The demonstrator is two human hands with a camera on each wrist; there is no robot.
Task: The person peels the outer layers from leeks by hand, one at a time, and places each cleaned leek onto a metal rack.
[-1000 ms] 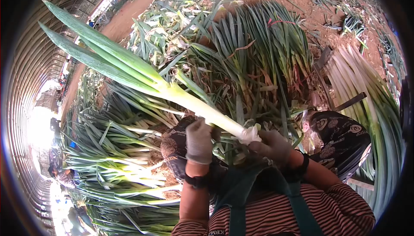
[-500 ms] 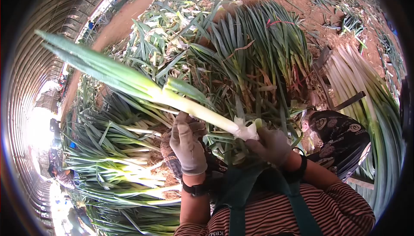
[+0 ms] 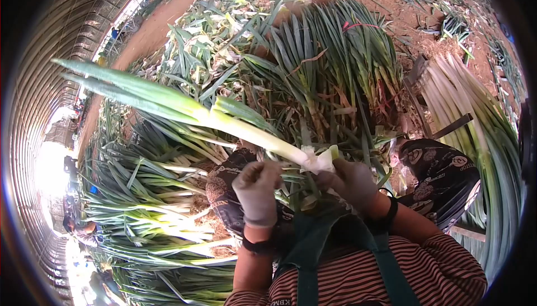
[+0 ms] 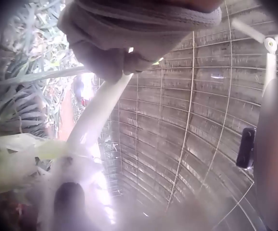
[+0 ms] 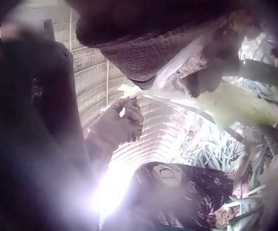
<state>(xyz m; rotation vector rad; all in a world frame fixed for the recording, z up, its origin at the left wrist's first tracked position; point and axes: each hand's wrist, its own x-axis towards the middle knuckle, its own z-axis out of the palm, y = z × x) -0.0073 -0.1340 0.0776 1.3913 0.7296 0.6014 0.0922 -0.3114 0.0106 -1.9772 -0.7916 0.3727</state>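
Your right hand [image 3: 349, 182] pinches the leek [image 3: 224, 120] at its white base, where loose skin curls; your left hand [image 3: 257, 186] grips the shaft beside it. It juts up-left over the pile [image 3: 151, 205]. Expect top-heavy, stiff, slick; hold the firm white shaft.

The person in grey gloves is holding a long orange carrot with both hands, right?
Not quite. Both hands, left and right, do hold one long vegetable, but it is a green-leaved, white-stalked leek, not an orange carrot. The head view shows it.
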